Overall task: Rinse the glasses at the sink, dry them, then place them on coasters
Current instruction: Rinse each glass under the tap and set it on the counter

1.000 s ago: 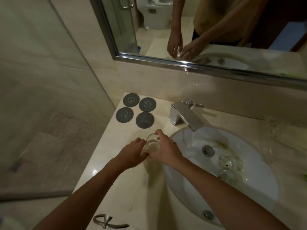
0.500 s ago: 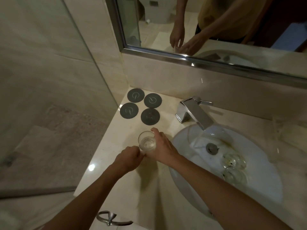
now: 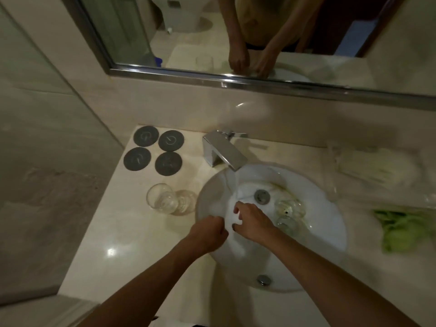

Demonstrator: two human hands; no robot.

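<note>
A clear glass (image 3: 162, 198) stands on the beige counter (image 3: 122, 232), left of the sink (image 3: 325, 232) and apart from both hands. Several dark round coasters (image 3: 168, 163) lie bare at the counter's back left. Two more glasses (image 3: 289, 207) (image 3: 286, 224) rest in the basin near the drain. My left hand (image 3: 207, 234) is fisted at the basin's left rim, gripping a white cloth (image 3: 233, 241) that lies in the sink. My right hand (image 3: 253, 223) pinches the same cloth between thumb and fingers, just left of the two glasses.
A chrome faucet (image 3: 223, 151) juts over the basin from the back. A clear plastic bag (image 3: 377, 168) and a green cloth (image 3: 396, 232) lie on the counter to the right. A mirror (image 3: 259, 31) hangs above. The counter's left edge drops to the floor.
Both hands let go of the glass, which now stands on the counter. They moved right into the sink and took hold of the white cloth.
</note>
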